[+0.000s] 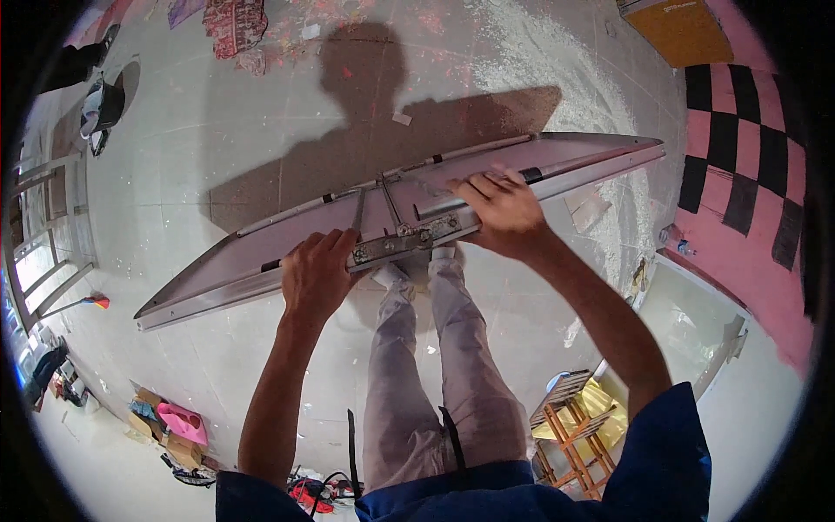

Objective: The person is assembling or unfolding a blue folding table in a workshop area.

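A long folding table (300, 237) with a pale pinkish underside and a silver metal rim spans the middle of the view, tilted so its right end sits farther away. My left hand (318, 271) is closed over its near edge, left of a worn metal hinge bracket (404, 241). To the right of the bracket, my right hand (503, 211) grips the same edge, fingers curled over beside a metal tube. Thin folded metal struts (391, 204) cross the underside between my hands. My palms and thumbs are partly hidden.
White powder (574, 113) is strewn over the tiled floor (174, 187) at the far right. A wooden stepladder (574, 426) stands near right, and a ladder-like metal frame (52, 230) at left. Beside the black-and-pink checkered wall (748, 148) lies a plastic bottle (685, 248). Cardboard boxes (181, 451) sit near left.
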Motion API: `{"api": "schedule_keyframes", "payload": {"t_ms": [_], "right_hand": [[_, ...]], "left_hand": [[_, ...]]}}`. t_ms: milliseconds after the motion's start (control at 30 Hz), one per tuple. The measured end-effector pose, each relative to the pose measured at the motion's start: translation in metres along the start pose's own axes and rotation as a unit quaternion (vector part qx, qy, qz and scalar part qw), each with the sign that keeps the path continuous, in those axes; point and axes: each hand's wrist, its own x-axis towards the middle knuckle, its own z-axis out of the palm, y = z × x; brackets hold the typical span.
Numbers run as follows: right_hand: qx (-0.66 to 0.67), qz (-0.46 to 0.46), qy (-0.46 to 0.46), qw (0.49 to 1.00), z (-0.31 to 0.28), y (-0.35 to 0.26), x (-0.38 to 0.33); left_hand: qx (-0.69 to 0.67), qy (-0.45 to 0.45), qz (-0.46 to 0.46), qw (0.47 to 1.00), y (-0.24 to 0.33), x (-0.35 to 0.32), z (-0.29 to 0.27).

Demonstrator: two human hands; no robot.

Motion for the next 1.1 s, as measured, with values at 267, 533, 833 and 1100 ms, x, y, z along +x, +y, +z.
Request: {"api": "schedule_keyframes", "payload": {"t_ms": [267, 533, 833, 1100], "right_hand": [[-0.012, -0.152, -0.127, 0.980, -0.001, 0.023, 0.007], [0.034, -0.079, -0.058, 0.995, -0.015, 0.016, -0.039], [0.007, 0.027, -0.097, 0.995, -0.021, 0.021, -0.141], [0.047, 0.085, -0.044, 0.994, 0.000, 0.038, -0.198]], "left_hand": [[-0.042, 0.069, 0.082, 0.993, -0.011, 0.005, -0.004], [-0.068, -0.001, 0.108, 0.992, 0.007, 0.000, -0.012], [-0.070, -0.030, 0.194, 0.978, 0.074, 0.000, 0.021], [-0.048, -0.082, 0.237, 0.967, 0.110, 0.015, 0.043]]}}
